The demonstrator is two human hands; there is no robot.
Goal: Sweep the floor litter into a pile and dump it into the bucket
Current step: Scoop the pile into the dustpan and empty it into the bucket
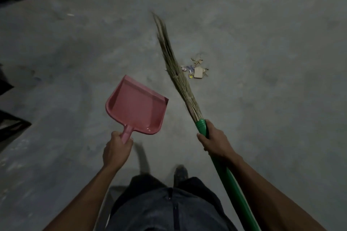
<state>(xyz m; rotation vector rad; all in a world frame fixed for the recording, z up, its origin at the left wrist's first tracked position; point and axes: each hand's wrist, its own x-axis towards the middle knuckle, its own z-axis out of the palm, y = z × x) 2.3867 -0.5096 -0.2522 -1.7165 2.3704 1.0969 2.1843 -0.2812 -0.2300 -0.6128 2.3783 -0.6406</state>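
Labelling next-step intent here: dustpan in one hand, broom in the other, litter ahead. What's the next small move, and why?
Probably lower the dustpan to the floor beside the litter. The left hand holds it in the air, empty, and the litter already lies in a small cluster. The right hand grips the broom, whose bristles reach past the pile, ready to sweep it in. No bucket is in view.

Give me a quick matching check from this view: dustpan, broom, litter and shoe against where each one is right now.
Things:
1. dustpan
2. broom
3. litter
4. shoe

Places:
A. in a small pile on the floor beside the bristles
B. held in the right hand
C. at the bottom, between the arms
D. held in the left hand

Pairs: 1-D, 2-B, 3-A, 4-C
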